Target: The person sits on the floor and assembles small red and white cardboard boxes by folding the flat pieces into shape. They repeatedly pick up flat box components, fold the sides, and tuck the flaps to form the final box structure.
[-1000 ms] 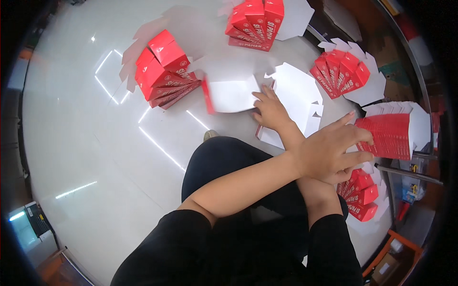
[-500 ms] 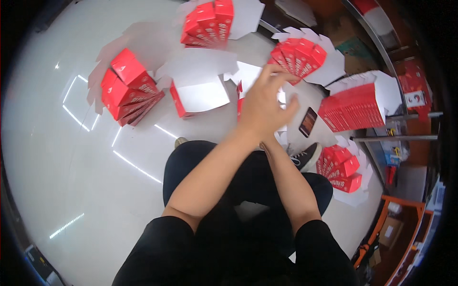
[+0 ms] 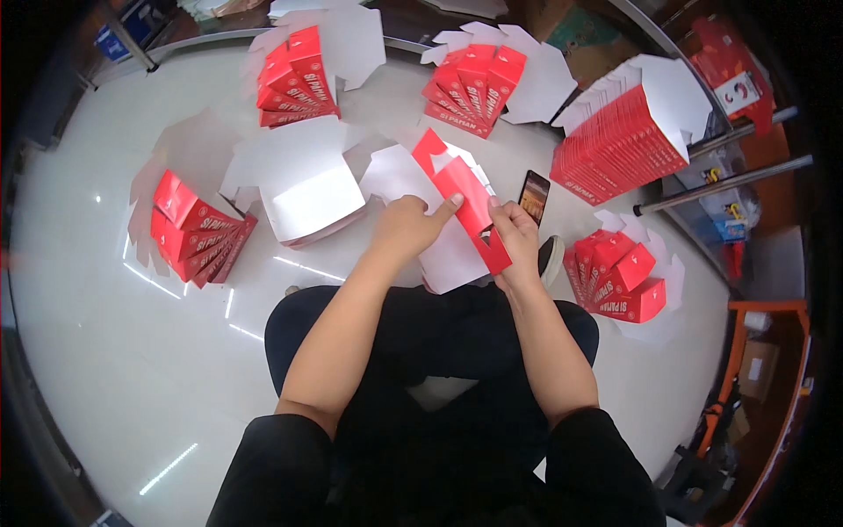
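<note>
We hold a red-and-white carton [image 3: 465, 188] over the middle of the floor [image 3: 176, 373], before our knees. Our right hand [image 3: 518, 237] pinches its red panel between thumb and fingers; our left hand [image 3: 402, 230] lays its thumb on that panel, its other fingers partly hidden, so we cannot tell whether they grip. White lettering marks the fanned cartons [image 3: 198, 237] toward the floor's left edge, and small white print the tight carton stack [image 3: 619, 145] near its far right corner. An open white carton [image 3: 309, 200] lies left of our hands; a phone [image 3: 534, 197] lies to their right.
</note>
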`<control>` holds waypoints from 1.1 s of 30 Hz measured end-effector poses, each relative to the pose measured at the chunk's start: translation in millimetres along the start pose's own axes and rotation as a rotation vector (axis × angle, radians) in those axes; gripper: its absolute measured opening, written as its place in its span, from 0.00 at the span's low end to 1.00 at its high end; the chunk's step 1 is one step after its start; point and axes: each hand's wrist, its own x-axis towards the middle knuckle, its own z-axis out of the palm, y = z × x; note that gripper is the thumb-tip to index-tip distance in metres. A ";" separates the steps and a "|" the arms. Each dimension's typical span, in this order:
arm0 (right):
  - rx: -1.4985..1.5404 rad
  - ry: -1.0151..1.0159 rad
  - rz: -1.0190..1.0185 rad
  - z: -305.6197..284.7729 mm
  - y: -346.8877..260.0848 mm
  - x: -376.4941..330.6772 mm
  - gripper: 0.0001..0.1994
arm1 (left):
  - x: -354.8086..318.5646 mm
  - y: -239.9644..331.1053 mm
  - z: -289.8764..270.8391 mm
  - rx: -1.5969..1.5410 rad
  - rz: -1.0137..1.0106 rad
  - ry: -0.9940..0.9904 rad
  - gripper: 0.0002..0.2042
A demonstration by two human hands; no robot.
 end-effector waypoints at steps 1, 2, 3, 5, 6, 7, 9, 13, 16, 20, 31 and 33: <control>0.020 -0.034 -0.021 0.6 -2.6 -2.2 0.09 | -4.6 8.9 -0.5 -0.175 -0.019 -0.016 0.32; 0.040 -0.069 -0.043 2.7 -5.2 -4.3 0.08 | -12.5 18.0 -1.1 -0.350 -0.041 -0.031 0.32; 0.070 -0.092 -0.069 11.8 -8.9 -7.4 0.09 | -18.8 22.4 -1.5 -0.523 -0.067 -0.039 0.32; 0.123 -0.135 -0.134 27.1 -16.9 -8.6 0.13 | -18.5 19.0 -4.6 -0.452 0.137 0.040 0.30; 0.114 -0.183 -0.102 24.7 -15.4 -6.1 0.17 | -17.4 16.0 -6.2 -0.418 0.241 0.076 0.29; 0.107 -0.229 -0.068 20.2 -13.6 -4.1 0.20 | -19.4 18.6 -7.5 -0.304 0.241 0.109 0.28; -0.008 -0.269 -0.101 12.9 -13.3 -0.5 0.25 | -26.4 26.9 -12.5 -0.074 0.246 0.176 0.26; -0.286 -0.115 -0.426 0.1 -24.2 15.6 0.26 | -30.4 27.4 -18.4 0.060 0.352 0.320 0.17; 0.068 -0.077 -0.437 -6.3 -41.6 22.1 0.21 | -40.6 36.6 -26.9 0.332 0.493 0.230 0.13; 0.048 0.000 -0.325 -9.9 -27.6 31.7 0.13 | -38.0 36.5 -23.0 0.366 0.394 0.180 0.13; 0.247 -0.214 -0.258 19.0 -8.3 18.8 0.11 | -40.5 45.5 -12.5 -0.027 0.430 0.212 0.34; 0.231 -0.276 -0.105 14.9 -17.9 15.4 0.11 | -40.8 43.8 -14.3 -0.046 0.421 0.253 0.29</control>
